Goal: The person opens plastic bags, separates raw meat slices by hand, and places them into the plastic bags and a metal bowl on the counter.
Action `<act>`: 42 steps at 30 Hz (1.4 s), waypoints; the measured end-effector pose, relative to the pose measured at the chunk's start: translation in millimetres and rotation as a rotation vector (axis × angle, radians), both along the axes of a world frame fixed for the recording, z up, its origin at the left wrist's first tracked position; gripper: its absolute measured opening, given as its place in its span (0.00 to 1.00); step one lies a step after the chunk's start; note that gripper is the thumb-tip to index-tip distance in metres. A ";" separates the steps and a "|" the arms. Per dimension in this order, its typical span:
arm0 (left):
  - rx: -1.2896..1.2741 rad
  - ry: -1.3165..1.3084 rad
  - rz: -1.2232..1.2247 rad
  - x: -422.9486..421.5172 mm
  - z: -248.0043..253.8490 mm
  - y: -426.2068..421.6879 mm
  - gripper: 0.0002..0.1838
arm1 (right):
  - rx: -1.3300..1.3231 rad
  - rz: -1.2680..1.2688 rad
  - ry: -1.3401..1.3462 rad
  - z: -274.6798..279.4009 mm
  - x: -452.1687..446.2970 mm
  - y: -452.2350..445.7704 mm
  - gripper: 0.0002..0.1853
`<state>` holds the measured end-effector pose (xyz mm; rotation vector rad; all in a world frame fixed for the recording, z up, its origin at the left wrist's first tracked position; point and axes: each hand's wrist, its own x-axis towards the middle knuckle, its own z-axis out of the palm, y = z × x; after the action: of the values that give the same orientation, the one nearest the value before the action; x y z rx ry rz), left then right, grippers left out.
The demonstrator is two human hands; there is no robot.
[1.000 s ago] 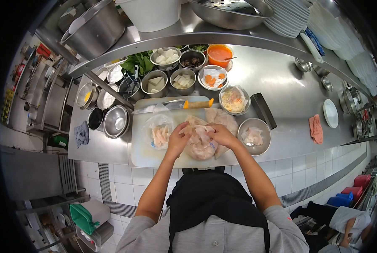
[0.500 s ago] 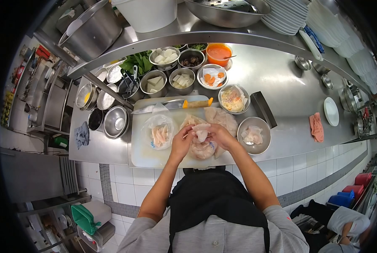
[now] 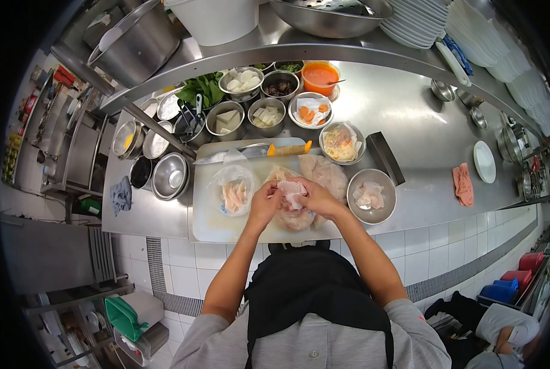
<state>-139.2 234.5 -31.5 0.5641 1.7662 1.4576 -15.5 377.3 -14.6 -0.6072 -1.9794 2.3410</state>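
Between both hands I hold a pale pink slice of raw meat or fish (image 3: 292, 191); my left hand (image 3: 265, 203) grips its left side and my right hand (image 3: 319, 200) its right. Just below them a clear bag of pale pieces (image 3: 294, 219) lies on the white cutting board (image 3: 216, 229). Another bag with pink strips (image 3: 234, 195) is to the left. Behind my right hand sits a further bag of pale pieces (image 3: 324, 174). A steel bowl with a few slices (image 3: 369, 195) stands at the right. The knife (image 3: 250, 152) lies along the board's back edge.
Steel bowls of food (image 3: 267, 117) and an orange sauce tub (image 3: 320, 78) line the back under a metal shelf (image 3: 299, 51). To the right are a dark metal holder (image 3: 385, 158), a pink cloth (image 3: 462, 184) and a white plate (image 3: 484, 162). Another person (image 3: 507, 323) is at lower right.
My hands have lifted a slice above the bag and drawn closer together. The slice now lies spread flatter between my fingers.
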 end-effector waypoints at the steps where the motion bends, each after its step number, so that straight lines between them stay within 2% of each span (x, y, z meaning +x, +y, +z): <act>1: 0.034 -0.076 0.026 -2.4 -6.8 0.1 0.18 | 0.058 -0.005 0.003 -1.1 0.2 -0.5 0.26; 5: 0.041 -0.024 0.046 -3.4 -15.6 -2.3 0.12 | 0.078 -0.101 -0.021 -4.3 1.2 -3.1 0.27; 7: 0.094 -0.118 0.139 -2.5 -14.1 -3.1 0.11 | 0.174 -0.133 -0.186 -3.9 2.9 3.3 0.28; 11: 0.100 -0.128 0.148 2.2 -8.4 -5.3 0.11 | 0.147 -0.136 -0.140 -9.2 5.0 2.6 0.27; 14: 0.140 -0.124 0.197 3.4 -8.1 -5.0 0.11 | -0.005 -0.173 -0.064 -9.6 4.0 -2.0 0.26; 16: 0.152 0.009 0.313 -1.2 -13.1 -4.7 0.10 | 0.367 -0.209 -0.010 -18.5 0.6 -5.0 0.26; 17: 0.152 0.009 0.313 -2.9 -15.5 -6.0 0.10 | 0.367 -0.209 -0.010 -22.9 -0.7 -6.4 0.26; 19: 0.087 0.144 0.353 -6.1 -16.5 -7.0 0.10 | 0.921 -0.048 -0.281 -11.5 -7.2 -13.4 0.27; 20: 0.087 0.145 0.352 -7.7 -17.6 -7.2 0.10 | 0.921 -0.049 -0.281 -4.2 -9.7 -20.7 0.27; 22: 0.158 0.107 0.356 -9.3 -19.1 -6.9 0.10 | 1.114 -0.059 -0.281 15.2 -11.8 -36.9 0.25; 26: 0.214 0.059 0.348 -8.1 -16.9 -8.1 0.09 | 1.246 -0.048 -0.123 -22.3 -20.2 -32.9 0.24; 28: 0.304 0.020 0.318 -10.2 -21.7 -10.6 0.07 | 1.047 0.020 -0.222 -17.9 -19.8 -28.1 0.24; 29: 0.304 0.016 0.324 -10.1 -24.9 -13.5 0.07 | 1.048 0.027 -0.224 -17.7 -17.2 -23.1 0.24; 31: 0.454 -0.370 0.404 -7.6 -12.6 -16.4 0.07 | 0.722 -0.040 -0.186 -15.8 -10.7 -8.3 0.26; 32: 0.457 -0.370 0.409 -7.6 -8.4 -18.4 0.07 | 0.724 -0.035 -0.186 -14.7 -8.4 -2.7 0.26; 34: 0.524 -0.568 0.378 -9.5 -4.1 -23.3 0.10 | -0.133 -0.225 -0.152 -2.0 -4.4 3.9 0.26; 35: 0.526 -0.567 0.378 -10.1 -4.5 -24.0 0.10 | -0.132 -0.224 -0.151 -3.5 -1.4 7.9 0.26; 37: 0.565 -0.617 0.384 -9.9 -8.1 -23.5 0.13 | -0.530 -0.230 0.010 -5.7 4.7 13.4 0.25; 42: 0.540 -0.589 0.358 -8.8 -13.5 -22.2 0.15 | -0.439 -0.174 0.014 1.3 7.5 10.0 0.21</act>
<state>-148.0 212.4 -45.0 0.0439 1.0361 2.1072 -8.0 387.3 -13.4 -0.7379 -1.3399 2.6638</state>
